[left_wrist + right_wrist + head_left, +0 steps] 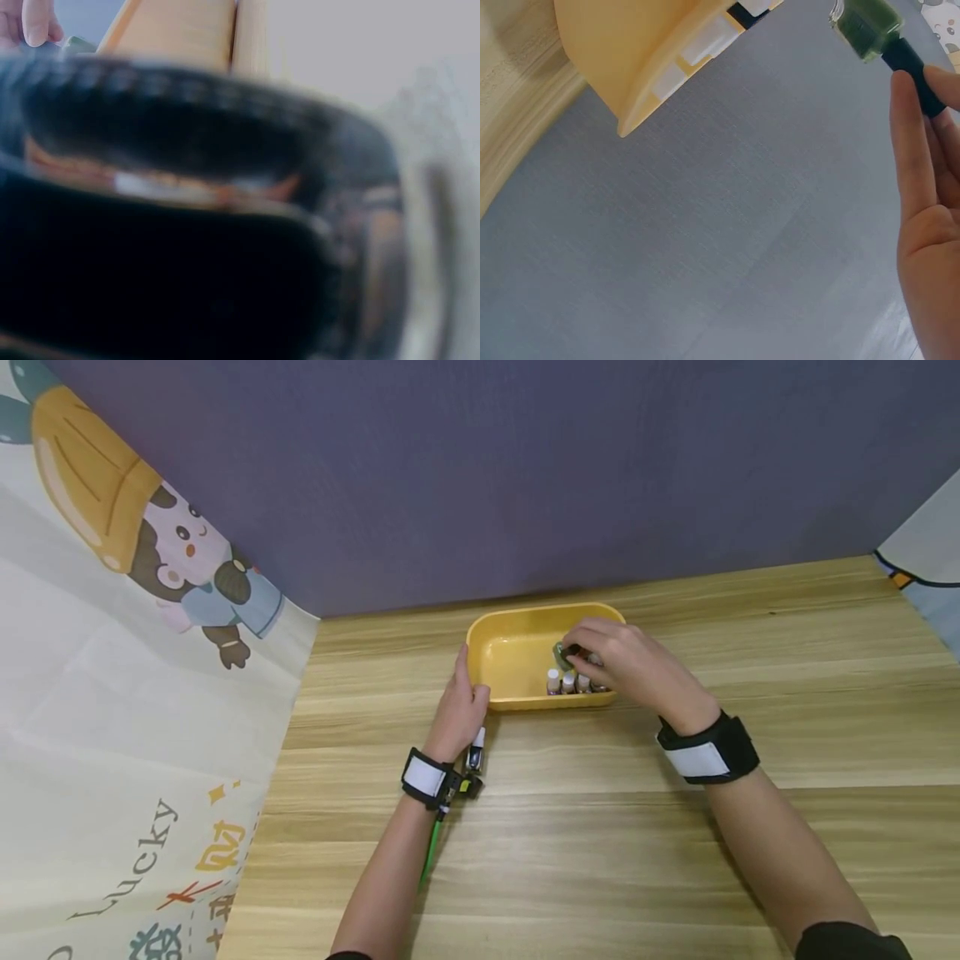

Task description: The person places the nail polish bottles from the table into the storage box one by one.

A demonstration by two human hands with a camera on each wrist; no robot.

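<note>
A nail polish bottle [866, 28] with green polish and a black cap is pinched by the cap between the fingers and thumb of my right hand [626, 660]. In the head view it is over the right part of a yellow tray [510, 703]. Several white-capped bottles [567, 682] stand along the tray's front right side, partly hidden by the right hand. My left hand [457, 714] grips the tray's front left corner, fingers along the outer wall and thumb at the front. Beside the left wrist lies a dark bottle [476, 753] with a white cap.
The tray stands on a wood-grain table [600, 860], near a dark grey-blue backdrop [525, 477]. A printed cloth [90, 693] hangs at the left. A large blurred dark shape [165, 277] covers most of the left wrist view.
</note>
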